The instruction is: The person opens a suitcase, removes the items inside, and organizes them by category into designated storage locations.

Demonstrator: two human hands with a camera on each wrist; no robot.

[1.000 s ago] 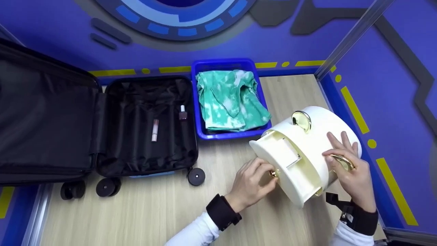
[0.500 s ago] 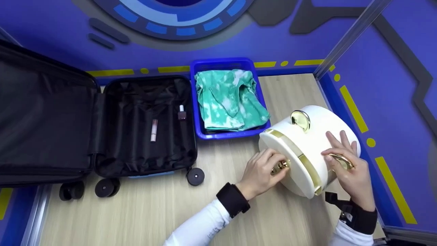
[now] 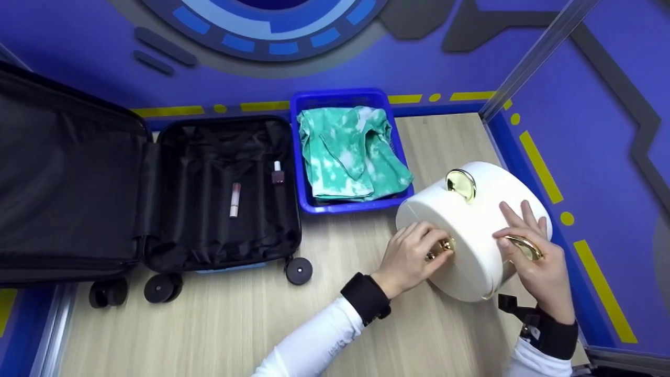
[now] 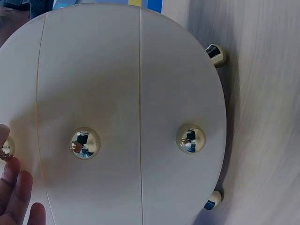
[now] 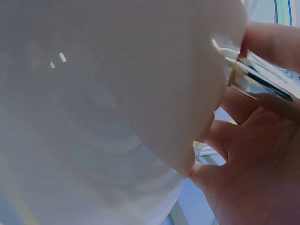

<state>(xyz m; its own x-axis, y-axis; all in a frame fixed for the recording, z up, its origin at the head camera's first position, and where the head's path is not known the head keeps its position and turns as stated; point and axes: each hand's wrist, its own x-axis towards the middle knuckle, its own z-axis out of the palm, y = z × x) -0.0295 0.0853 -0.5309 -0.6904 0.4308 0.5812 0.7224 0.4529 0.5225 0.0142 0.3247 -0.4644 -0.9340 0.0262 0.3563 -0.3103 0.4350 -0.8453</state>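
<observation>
A white rounded drawer box (image 3: pixel 487 214) lies on the table at the right, its drawer front facing left and fitting flush. Two round gold ear-shaped pieces stand on its curved side, a far gold ear (image 3: pixel 462 185) and a near gold ear (image 3: pixel 527 248). My left hand (image 3: pixel 411 259) pinches a gold knob (image 4: pixel 7 150) on the drawer front between thumb and fingers. Two more gold knobs (image 4: pixel 85 143) show in the left wrist view. My right hand (image 3: pixel 539 262) grips round the near gold ear, with its other fingers spread on the white shell.
An open black suitcase (image 3: pixel 220 230) lies at the left, holding a pink lip gloss tube (image 3: pixel 235 200) and a nail polish bottle (image 3: pixel 278 174). Behind the box stands a blue basket (image 3: pixel 356 209) with folded green tie-dye cloth (image 3: pixel 340 152). Blue walls (image 3: pixel 591 183) edge the table.
My left hand has moved right and pushed the drawer in, from partly pulled out to flush with the box. The right hand keeps its place on the box.
</observation>
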